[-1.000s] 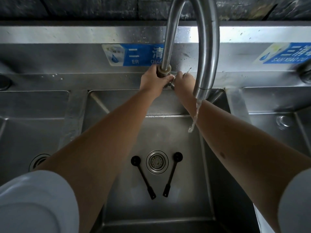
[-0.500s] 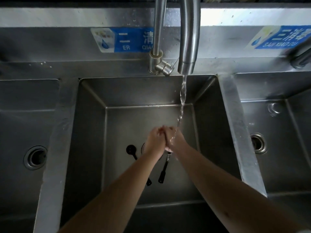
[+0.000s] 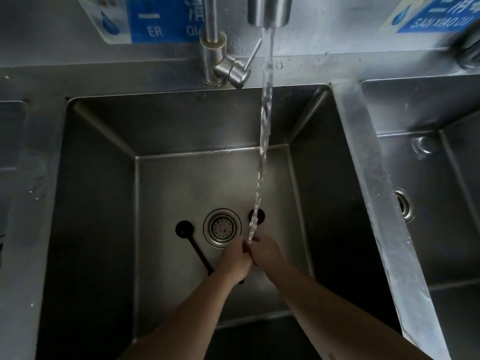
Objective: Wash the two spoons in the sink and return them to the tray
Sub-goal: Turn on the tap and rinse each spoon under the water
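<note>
Both hands are down in the middle basin, low of centre in the frame, pressed knuckle to knuckle under the running water. The left hand (image 3: 235,261) is curled narrow and the right hand (image 3: 265,252) curled against it, fingertips meeting just where the stream (image 3: 265,120) lands. Whether either one has a grip on anything I cannot tell; they cover the spot where the right-hand spoon's handle would run, and only a dark tip pokes out below the left hand. That right spoon (image 3: 257,216) shows its round black bowl just above the hands, right of the drain strainer (image 3: 222,228), with the water falling across it. The left spoon (image 3: 193,246) lies flat on the basin floor on the other side of the strainer, bowl toward the upper left, handle slanting down until it slips behind the left hand; nobody looks to be holding it. The sink (image 3: 104,178) itself is a deep steel basin, and the faucet (image 3: 268,10) at the top of the frame is open, its lever (image 3: 253,54) tipped up beside the spout. So the water is on and the spoons are in the sink — by my reckoning the washing has barely begun, perhaps with the right spoon first. Rubbing and rinsing both is still ahead, and so is carrying them back; no tray is in sight.
</note>
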{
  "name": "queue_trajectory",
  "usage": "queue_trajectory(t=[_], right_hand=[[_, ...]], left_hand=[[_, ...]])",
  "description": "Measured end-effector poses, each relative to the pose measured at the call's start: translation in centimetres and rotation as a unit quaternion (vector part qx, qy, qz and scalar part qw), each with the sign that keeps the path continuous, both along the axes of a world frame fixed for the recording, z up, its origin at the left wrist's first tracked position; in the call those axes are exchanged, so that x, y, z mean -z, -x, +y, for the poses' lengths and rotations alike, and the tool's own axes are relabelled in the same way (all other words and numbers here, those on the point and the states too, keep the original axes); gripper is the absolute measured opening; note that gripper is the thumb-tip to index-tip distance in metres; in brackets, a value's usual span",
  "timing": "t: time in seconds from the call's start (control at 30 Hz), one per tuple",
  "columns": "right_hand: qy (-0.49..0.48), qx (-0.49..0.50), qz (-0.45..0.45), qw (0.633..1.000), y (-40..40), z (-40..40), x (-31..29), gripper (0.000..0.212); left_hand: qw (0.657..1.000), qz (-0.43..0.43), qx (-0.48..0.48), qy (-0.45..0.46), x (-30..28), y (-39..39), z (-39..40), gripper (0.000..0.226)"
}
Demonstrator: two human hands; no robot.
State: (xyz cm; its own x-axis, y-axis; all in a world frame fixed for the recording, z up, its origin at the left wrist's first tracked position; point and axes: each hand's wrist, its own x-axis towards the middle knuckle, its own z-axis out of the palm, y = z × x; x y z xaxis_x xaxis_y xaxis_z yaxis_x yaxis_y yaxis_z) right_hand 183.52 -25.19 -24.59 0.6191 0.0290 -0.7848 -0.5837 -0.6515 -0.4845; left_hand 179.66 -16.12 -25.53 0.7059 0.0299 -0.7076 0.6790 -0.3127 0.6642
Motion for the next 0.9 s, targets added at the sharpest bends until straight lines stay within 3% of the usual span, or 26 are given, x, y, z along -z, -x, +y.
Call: queue_trajectory(t=[0.1, 0.23, 0.37, 0.47, 0.67, 0.83, 0.9], right_hand=[[0.028, 0.010, -0.003, 1.000, 1.0, -0.2, 2.0, 0.013], [0.077, 0.020, -0.001, 0.997, 1.0, -0.2, 4.1, 0.029], [0.096, -0.006, -0.013, 0.995, 0.5, -0.2, 5.1, 0.006], [0.044, -0.026, -0.012, 0.999, 0.8, -0.5, 5.0, 0.011], [-0.138, 0.096, 0.059, 0.984, 2.7, -1.7, 0.4, 0.036], [-0.174, 0.175, 0.119, 0.962, 3.5, -2.0, -4.9, 0.027], [-0.178, 0.188, 0.128, 0.958, 3.6, -2.2, -6.6, 0.023]], left_hand=[[0.999, 0.017, 0.017, -0.033, 1.4, 0.7, -0.1, 0.027], [0.998, 0.013, 0.031, -0.050, 2.6, 0.8, -0.1, 0.034], [0.999, 0.010, 0.044, 0.004, 3.2, 1.1, -0.1, 0.034], [0.999, 0.015, 0.043, 0.026, 3.4, 1.8, 0.3, 0.033], [0.995, 0.068, -0.077, 0.010, 1.9, 2.1, 1.7, 0.012], [0.989, 0.050, -0.138, 0.025, -1.6, 0.0, 2.2, 0.040], [0.982, 0.039, -0.166, 0.084, -3.3, -1.0, 2.0, 0.038]])
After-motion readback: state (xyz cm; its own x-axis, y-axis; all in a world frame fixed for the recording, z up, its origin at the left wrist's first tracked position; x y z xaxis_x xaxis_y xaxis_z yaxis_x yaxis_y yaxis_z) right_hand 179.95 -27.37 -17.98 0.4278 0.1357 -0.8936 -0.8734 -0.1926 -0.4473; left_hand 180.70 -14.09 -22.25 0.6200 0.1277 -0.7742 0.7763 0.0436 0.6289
